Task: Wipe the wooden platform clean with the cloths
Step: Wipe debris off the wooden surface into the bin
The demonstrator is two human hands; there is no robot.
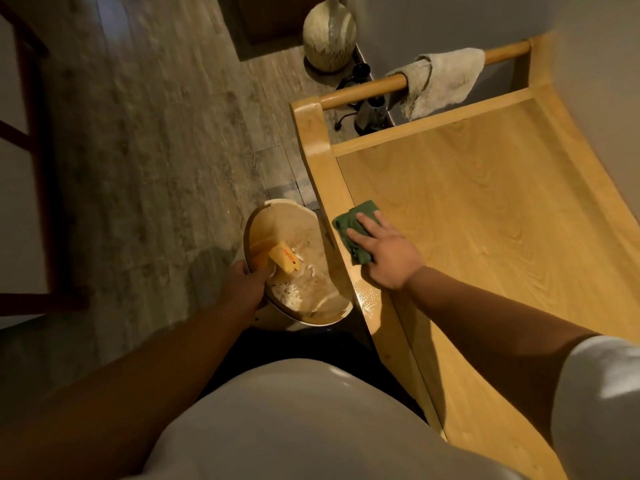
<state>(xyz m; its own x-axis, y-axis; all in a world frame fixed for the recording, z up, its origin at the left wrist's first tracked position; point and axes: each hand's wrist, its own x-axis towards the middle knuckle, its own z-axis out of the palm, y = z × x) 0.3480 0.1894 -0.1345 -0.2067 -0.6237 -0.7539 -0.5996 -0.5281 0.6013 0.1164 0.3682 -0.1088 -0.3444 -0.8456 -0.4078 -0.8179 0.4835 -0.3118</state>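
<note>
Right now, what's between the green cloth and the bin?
In the head view, only the platform's raised wooden edge lies between the green cloth and the bin. The cloth overlaps that edge.

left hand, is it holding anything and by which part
The left hand grips the wooden bin by its near rim. The right hand only presses flat on the green cloth.

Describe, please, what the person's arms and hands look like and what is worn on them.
Both arms are bare from above the elbow to the fingertips. The right arm ends in a short white sleeve at the upper arm, matching the white shirt over the torso. The left hand and right hand wear no gloves, rings or watch.
</note>
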